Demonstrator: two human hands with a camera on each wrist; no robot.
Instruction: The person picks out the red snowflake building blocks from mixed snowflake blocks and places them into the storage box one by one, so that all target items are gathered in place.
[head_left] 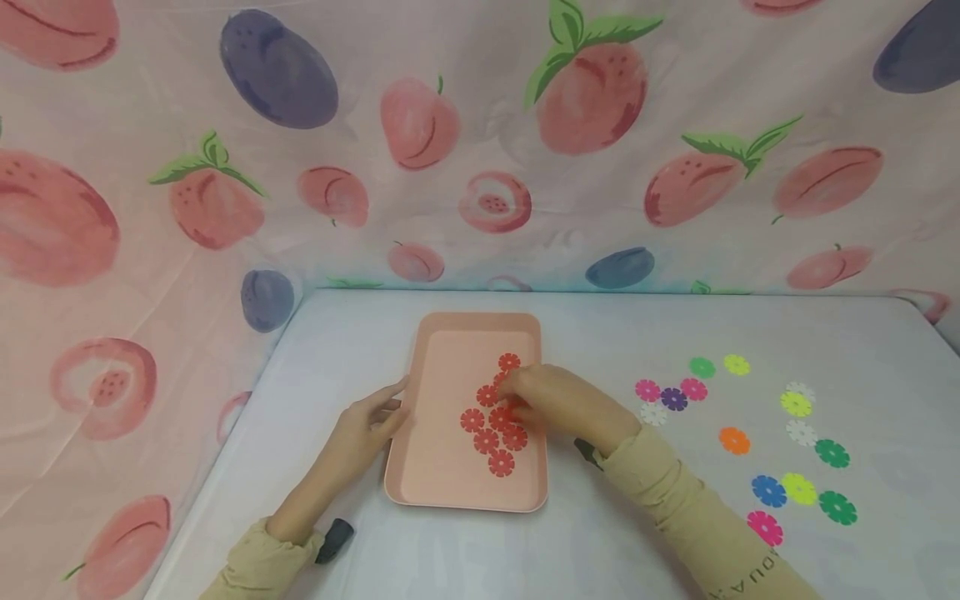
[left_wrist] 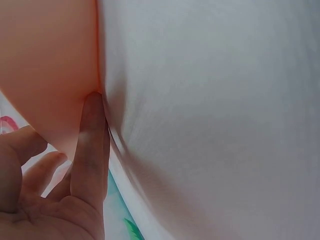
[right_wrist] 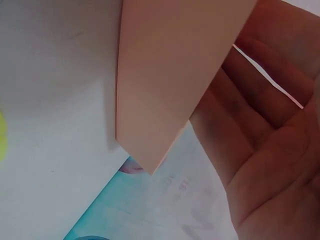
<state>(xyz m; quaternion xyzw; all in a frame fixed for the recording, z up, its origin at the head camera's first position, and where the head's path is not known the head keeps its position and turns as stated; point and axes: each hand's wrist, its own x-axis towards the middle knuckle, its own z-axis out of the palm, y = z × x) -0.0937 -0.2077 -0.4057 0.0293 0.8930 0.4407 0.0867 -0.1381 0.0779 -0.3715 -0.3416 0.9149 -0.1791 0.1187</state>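
A pink rectangular tray point(head_left: 442, 492) lies on the table with several red snowflake-shaped discs point(head_left: 501, 462) grouped toward its right side. My left hand point(head_left: 363, 429) is at the tray's left edge; in the left wrist view an extended finger point(left_wrist: 90, 145) touches the outer wall. My right hand point(head_left: 558, 404) reaches over the right rim, its bent fingers down among the red discs. Those fingertips are partly hidden, and I cannot tell whether they pinch a disc. From the right wrist, the palm point(right_wrist: 280, 170) shows beside the tray's outer wall point(right_wrist: 165, 70).
To the right, loose discs are scattered on the white table point(head_left: 615, 533): an orange disc point(head_left: 734, 440), a blue disc point(head_left: 768, 491), a purple disc point(head_left: 673, 399), and several pink, green, yellow and white ones. A fruit-patterned cloth point(head_left: 495, 100) hangs behind and at the left.
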